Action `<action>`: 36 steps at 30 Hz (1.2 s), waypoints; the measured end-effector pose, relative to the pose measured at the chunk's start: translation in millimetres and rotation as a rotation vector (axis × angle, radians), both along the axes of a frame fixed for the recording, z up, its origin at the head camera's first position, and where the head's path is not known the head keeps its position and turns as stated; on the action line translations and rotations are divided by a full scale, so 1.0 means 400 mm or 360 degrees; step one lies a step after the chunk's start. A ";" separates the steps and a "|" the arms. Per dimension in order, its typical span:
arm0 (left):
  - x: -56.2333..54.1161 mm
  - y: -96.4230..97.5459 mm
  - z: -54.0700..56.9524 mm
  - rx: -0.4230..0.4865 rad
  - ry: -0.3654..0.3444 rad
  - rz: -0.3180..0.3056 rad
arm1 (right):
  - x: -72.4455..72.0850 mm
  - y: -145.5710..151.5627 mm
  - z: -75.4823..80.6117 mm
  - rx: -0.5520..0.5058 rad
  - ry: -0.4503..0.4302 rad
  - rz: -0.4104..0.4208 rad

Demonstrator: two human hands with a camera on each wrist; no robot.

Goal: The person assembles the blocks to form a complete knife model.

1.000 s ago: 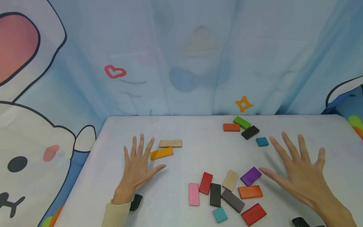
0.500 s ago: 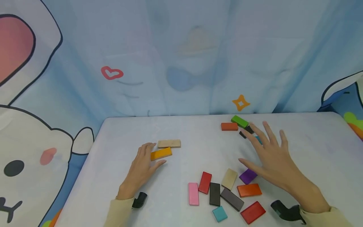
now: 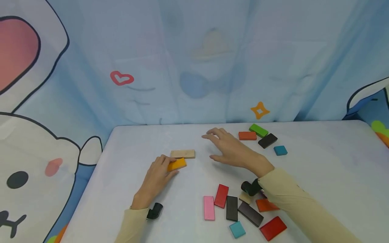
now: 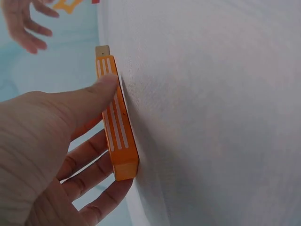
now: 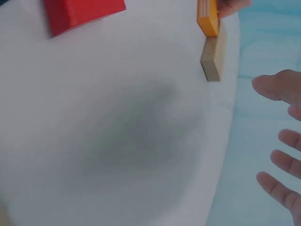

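My left hand (image 3: pixel 155 177) pinches a yellow-orange block (image 3: pixel 177 164). In the left wrist view its thumb presses the block's striped side (image 4: pixel 115 125), with the fingers behind. Just beyond that block lies a plain wooden block (image 3: pixel 183 154) on the table. To the right of the wooden block, my right hand (image 3: pixel 232 148) hovers over the table with fingers spread and slightly bent, holding nothing. The right wrist view shows a gap between the right hand (image 5: pixel 287 141) and the wooden block (image 5: pixel 215 56).
Behind the right hand lie an orange-red block (image 3: pixel 247 136), a green block (image 3: pixel 258 130), a black block (image 3: pixel 267 140) and a blue block (image 3: pixel 280 150). Several more surround a red block (image 3: pixel 221 195) at the front; the right sleeve (image 3: pixel 297 202) partly covers that group. A curtain (image 3: pixel 194 60) hangs behind.
My right hand has swept left across the table from the far right toward the wooden block. My left hand has lowered and closed its fingers on the yellow-orange block.
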State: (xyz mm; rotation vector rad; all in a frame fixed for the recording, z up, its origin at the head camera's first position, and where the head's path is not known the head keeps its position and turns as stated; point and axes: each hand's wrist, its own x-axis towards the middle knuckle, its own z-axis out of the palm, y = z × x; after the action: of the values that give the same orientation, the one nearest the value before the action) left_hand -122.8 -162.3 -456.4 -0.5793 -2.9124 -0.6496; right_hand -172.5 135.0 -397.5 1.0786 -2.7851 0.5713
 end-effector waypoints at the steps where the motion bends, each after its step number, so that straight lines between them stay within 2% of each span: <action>1: -0.001 0.001 0.001 -0.0003 0.0006 -0.0004 | -0.011 -0.017 -0.003 0.0008 -0.0031 0.0036; 4: -0.003 0.002 0.000 0.0001 0.0016 -0.0021 | -0.036 -0.058 -0.017 0.0007 -0.0133 0.0121; 9: -0.003 0.005 -0.004 0.0031 0.0013 -0.0059 | -0.059 -0.106 -0.055 -0.0004 -0.0278 0.0174; 17: -0.001 0.009 -0.004 0.0023 0.0036 -0.0112 | -0.072 -0.167 -0.095 -0.0019 -0.0387 0.0224; 20: -0.004 0.009 -0.003 0.0026 0.0024 -0.0123 | -0.075 -0.181 -0.103 -0.0003 -0.0360 0.0240; 26: -0.010 0.006 0.005 0.0022 -0.0016 -0.0118 | -0.082 -0.205 -0.106 0.0047 -0.0258 0.0215; 31: -0.016 0.004 0.007 0.0037 -0.0063 -0.0126 | -0.079 -0.204 -0.097 0.0067 -0.0382 0.0142; 36: -0.028 0.014 0.021 -0.0005 -0.0143 -0.0161 | -0.074 -0.152 -0.077 0.0091 -0.0451 0.0089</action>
State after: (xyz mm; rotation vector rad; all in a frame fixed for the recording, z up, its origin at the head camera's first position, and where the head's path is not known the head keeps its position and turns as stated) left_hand -134.0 -156.5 -447.9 -0.7203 -2.9831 -0.7010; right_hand -202.0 74.2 -428.3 1.1741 -3.0363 0.7055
